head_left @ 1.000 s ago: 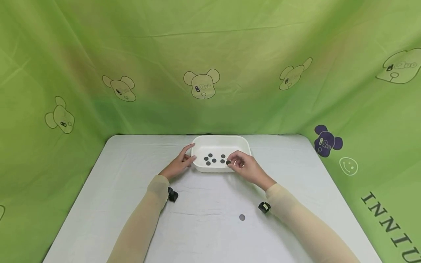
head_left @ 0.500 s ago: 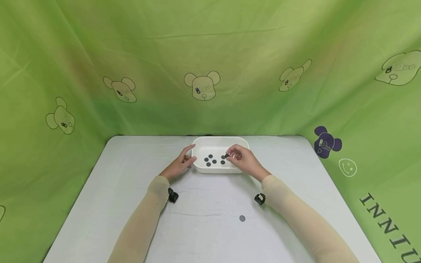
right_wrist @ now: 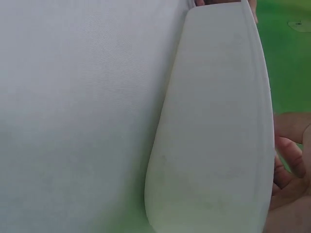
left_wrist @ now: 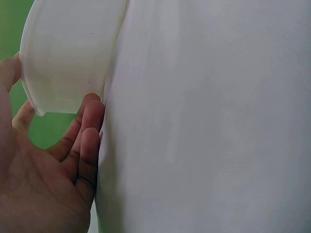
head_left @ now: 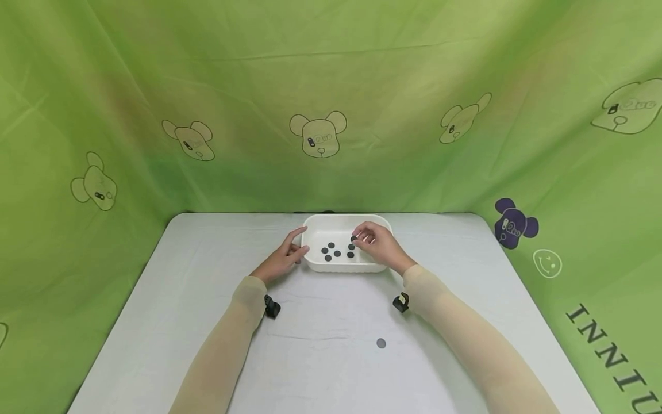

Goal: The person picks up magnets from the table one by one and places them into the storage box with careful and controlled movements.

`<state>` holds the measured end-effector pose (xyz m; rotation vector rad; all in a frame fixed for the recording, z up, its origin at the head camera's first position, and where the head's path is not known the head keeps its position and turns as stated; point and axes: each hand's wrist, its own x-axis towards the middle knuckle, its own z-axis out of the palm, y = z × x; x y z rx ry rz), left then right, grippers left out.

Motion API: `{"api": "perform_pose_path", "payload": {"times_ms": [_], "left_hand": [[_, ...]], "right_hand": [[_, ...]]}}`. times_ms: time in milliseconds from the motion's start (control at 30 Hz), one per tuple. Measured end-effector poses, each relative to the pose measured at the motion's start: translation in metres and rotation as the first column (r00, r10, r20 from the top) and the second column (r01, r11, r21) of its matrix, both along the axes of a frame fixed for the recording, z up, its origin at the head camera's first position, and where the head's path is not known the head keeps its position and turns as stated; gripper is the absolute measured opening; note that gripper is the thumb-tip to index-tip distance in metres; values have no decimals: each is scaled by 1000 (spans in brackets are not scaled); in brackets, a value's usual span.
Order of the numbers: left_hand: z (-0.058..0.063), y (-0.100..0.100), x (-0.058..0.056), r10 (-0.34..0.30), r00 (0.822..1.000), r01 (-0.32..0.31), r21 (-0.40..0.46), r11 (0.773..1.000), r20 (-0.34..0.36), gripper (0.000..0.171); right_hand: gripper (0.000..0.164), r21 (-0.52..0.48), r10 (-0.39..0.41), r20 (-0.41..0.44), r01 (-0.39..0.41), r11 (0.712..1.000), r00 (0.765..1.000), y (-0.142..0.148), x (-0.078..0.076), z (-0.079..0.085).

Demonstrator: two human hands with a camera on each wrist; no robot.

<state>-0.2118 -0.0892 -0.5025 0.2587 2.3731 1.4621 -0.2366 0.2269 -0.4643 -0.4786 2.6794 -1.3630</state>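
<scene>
A white rectangular tub (head_left: 331,268) stands toward the back of the table, with several small black discs (head_left: 337,253) lying flat inside. My right hand (head_left: 380,244) is over the tub's right half. Its thumb and forefinger pinch a black disc (head_left: 354,238), just behind two discs in the tub. At the left end, my left hand (head_left: 281,257) rests against the tub with thumb and fingers spread. The left wrist view shows its loosely extended fingers (left_wrist: 90,141) beside the tub's outer wall. In the right wrist view that wall hides the held disc.
A single grey disc (head_left: 381,343) lies on the white table cover (head_left: 315,368), nearer the front. Black wrist cameras (head_left: 400,302) sit at both cuffs. A green curtain (head_left: 248,178) printed with bear heads hangs behind the table and along its sides.
My right hand has moved back and slightly left over the tub, carrying the pinched disc from the front rim toward the middle. The left hand stays where it was.
</scene>
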Motion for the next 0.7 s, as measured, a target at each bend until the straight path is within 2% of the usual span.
{"api": "perform_pose_path", "payload": {"times_ms": [300, 700], "left_hand": [[-1, 0, -2, -2, 1000, 2, 2, 1000, -2, 66], [2, -1, -1, -3, 1000, 3, 7, 1000, 12, 66]], "right_hand": [[18, 16, -9, 53, 8, 1000, 999, -7, -12, -4], [18, 38, -9, 164, 2, 999, 986, -16, -22, -10]]}}
